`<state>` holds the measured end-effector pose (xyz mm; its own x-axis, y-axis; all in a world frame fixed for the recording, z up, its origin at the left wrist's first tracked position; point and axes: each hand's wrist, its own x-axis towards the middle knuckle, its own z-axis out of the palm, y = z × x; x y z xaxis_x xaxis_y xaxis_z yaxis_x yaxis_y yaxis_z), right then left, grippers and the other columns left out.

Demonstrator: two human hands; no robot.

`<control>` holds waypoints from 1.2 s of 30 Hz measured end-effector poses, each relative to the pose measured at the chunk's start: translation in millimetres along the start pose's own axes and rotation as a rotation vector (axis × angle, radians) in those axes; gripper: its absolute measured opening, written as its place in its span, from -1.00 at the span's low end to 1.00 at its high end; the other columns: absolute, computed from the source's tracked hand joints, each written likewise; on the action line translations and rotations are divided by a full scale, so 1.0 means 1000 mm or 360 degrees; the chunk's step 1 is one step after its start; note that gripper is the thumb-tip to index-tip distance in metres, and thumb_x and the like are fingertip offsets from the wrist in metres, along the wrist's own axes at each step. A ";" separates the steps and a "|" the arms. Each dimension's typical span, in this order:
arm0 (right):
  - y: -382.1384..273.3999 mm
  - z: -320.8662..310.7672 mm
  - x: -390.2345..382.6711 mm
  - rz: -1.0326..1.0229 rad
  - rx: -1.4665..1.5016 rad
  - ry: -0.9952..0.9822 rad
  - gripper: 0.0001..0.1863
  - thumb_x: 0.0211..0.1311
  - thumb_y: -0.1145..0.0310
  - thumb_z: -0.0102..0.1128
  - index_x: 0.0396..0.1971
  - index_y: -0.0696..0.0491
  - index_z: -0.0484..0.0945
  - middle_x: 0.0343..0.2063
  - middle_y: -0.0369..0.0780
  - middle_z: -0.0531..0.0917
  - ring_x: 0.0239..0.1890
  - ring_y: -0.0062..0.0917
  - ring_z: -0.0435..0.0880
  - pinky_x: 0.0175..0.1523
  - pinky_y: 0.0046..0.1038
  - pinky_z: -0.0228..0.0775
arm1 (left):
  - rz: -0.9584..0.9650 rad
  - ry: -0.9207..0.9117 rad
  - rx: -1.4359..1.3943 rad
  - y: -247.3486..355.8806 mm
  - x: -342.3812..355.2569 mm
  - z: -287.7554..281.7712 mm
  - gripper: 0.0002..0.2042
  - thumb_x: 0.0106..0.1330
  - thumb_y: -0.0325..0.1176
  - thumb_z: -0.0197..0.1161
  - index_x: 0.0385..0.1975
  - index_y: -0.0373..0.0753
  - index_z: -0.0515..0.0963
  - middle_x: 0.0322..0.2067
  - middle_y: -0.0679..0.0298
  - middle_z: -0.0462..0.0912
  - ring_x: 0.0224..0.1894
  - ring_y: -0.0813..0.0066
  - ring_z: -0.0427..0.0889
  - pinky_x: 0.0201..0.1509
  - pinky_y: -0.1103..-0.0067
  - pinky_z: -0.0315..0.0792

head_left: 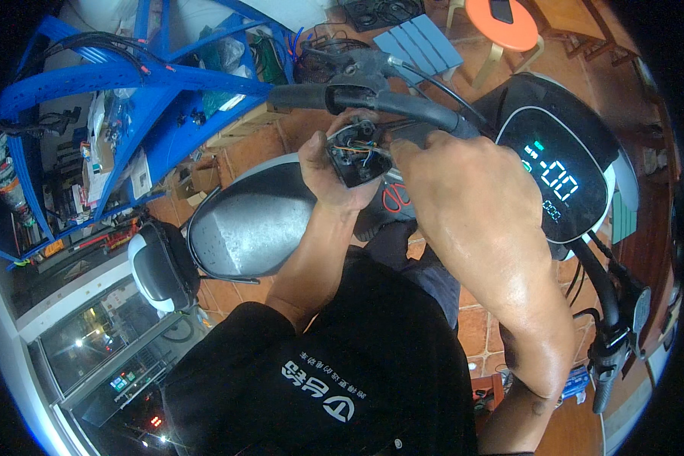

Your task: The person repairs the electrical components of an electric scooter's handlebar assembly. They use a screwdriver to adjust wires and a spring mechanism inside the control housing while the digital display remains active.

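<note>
My left hand (328, 186) is wrapped round an opened black handlebar switch housing (351, 173), with its inside facing up. Thin coloured wires (366, 146) in orange, blue and other shades run across the inside. Close on its right, my right hand (482, 186) is closed, its fingertips pinched at the wires. What lies between those fingertips is too small and hidden to name. Just above both hands runs the scooter's black handlebar (403, 102) with its grip. Below the housing, red looped handles (395, 199) of a hand tool show beside my right hand.
A lit dashboard (558, 178) stands to the right, and the other handlebar grip (602, 387) lies lower right. The scooter's black seat (254, 220) extends left. Blue shelving (152, 76) with parts fills the far left. An orange stool (501, 23) and a blue slatted panel (418, 47) are at the back.
</note>
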<state>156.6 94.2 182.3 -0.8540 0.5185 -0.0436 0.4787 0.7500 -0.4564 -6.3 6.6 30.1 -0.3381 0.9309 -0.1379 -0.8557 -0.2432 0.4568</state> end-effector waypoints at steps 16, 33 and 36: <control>-0.017 0.002 -0.022 0.0197 0.0283 0.0022 -0.65 0.08 0.58 0.17 -0.07 0.08 0.61 -0.51 -0.08 0.64 -0.53 -0.28 0.68 -0.44 -0.34 0.49 | 0.0156 0.0164 0.0201 -0.002 -0.015 0.036 -0.45 0.41 0.13 -0.08 0.02 -0.31 0.43 -0.14 0.13 0.60 -0.14 0.35 0.62 -0.11 0.46 0.54; -0.019 0.010 -0.023 0.0180 0.0202 0.0092 -0.64 0.13 0.56 0.14 -0.03 0.07 0.61 -0.47 -0.04 0.66 -0.42 -0.17 0.70 -0.35 -0.29 0.54 | -0.0095 0.0343 0.0411 0.003 -0.019 0.049 -0.47 0.40 0.22 -0.14 -0.13 -0.15 0.51 -0.41 0.31 0.64 -0.57 0.66 0.54 -0.76 0.80 0.11; -0.016 0.018 -0.023 0.0146 0.0243 0.0181 -0.63 0.13 0.55 0.14 -0.02 0.07 0.60 -0.46 -0.05 0.65 -0.41 -0.17 0.70 -0.32 -0.27 0.55 | -0.0118 0.0375 0.0417 0.004 -0.017 0.049 -0.47 0.39 0.25 -0.13 -0.16 -0.12 0.53 -0.41 0.34 0.64 -0.57 0.69 0.53 -0.76 0.79 0.12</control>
<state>164.8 63.1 174.9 -0.7754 0.6315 0.0055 0.5097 0.6309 -0.5850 15.7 3.1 77.6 -0.3860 0.8477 -0.3638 -0.7622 -0.0709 0.6434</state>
